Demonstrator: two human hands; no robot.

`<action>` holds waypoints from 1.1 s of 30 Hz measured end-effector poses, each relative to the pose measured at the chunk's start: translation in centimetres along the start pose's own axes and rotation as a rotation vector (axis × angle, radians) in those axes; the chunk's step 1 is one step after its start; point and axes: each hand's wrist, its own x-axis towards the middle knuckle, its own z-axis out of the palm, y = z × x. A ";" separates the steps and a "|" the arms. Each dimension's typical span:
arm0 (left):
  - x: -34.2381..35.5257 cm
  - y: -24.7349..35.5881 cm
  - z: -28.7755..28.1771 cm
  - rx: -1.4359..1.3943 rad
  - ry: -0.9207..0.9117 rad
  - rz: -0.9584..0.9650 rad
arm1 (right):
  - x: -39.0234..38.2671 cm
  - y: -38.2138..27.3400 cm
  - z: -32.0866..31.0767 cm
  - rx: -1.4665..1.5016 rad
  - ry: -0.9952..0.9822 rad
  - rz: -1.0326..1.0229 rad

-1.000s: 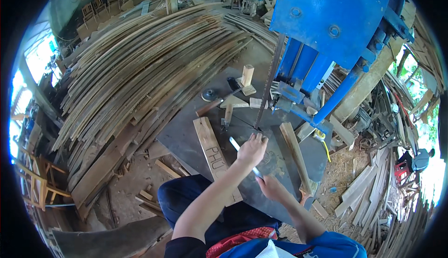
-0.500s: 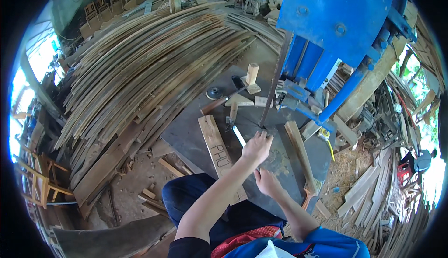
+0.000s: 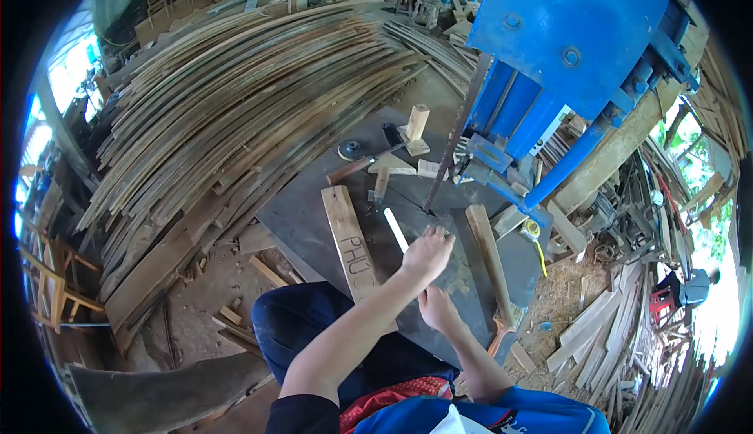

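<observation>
A woodworking workshop: a blue band saw (image 3: 569, 38) stands over the far right side of the dark counter (image 3: 471, 300), its long narrow blade (image 3: 455, 142) reaching down to the surface. Long planks (image 3: 235, 108) lie piled beyond the left edge; past the right edge spread sawdust (image 3: 554, 308) and loose boards (image 3: 584, 333). A wooden chair (image 3: 51, 299) stands at far left.

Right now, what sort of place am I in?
Probably a woodworking shop: a blue machine with a narrow saw blade, a dark worktable, and long boards piled to the left.
</observation>
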 end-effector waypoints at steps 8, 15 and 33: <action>0.1 -0.3 1.4 0.034 0.098 0.031 | 0.5 -1.1 -1.4 -0.010 0.010 -0.096; -0.3 -0.5 -0.3 -0.078 -0.004 -0.101 | 0.5 -1.7 -0.9 0.118 0.033 -0.097; 0.2 0.4 -0.6 -0.064 0.079 0.088 | -0.4 -1.2 -1.6 0.201 -0.010 -0.024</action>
